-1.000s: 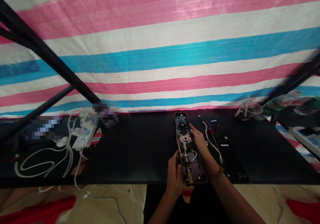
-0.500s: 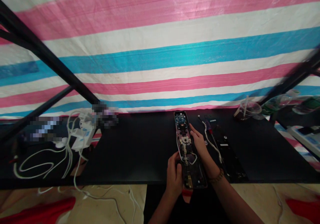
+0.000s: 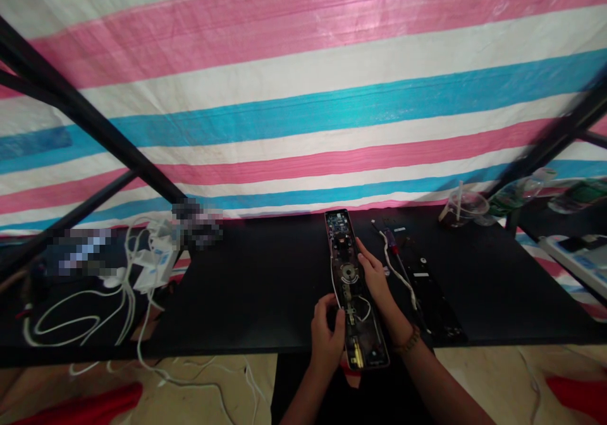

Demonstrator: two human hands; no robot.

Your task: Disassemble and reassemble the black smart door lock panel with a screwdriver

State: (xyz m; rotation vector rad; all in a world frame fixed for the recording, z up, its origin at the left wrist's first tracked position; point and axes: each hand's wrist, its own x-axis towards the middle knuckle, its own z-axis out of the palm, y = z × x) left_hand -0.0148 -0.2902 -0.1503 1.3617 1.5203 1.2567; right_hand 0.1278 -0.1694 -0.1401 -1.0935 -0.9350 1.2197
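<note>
Black tabletop (image 3: 256, 286); left hand (image 3: 327, 334), right hand (image 3: 376, 277): each grip half-curled, holding opposite long sides of electronics casing (image 3: 349, 273)

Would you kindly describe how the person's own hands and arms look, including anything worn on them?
The left hand and the right hand are both gloveless, with no sleeves in view. A yellowish-brown bracelet circles the right wrist; it looks beaded, though it is too blurred to be sure. Nothing shows on the left wrist.
</note>
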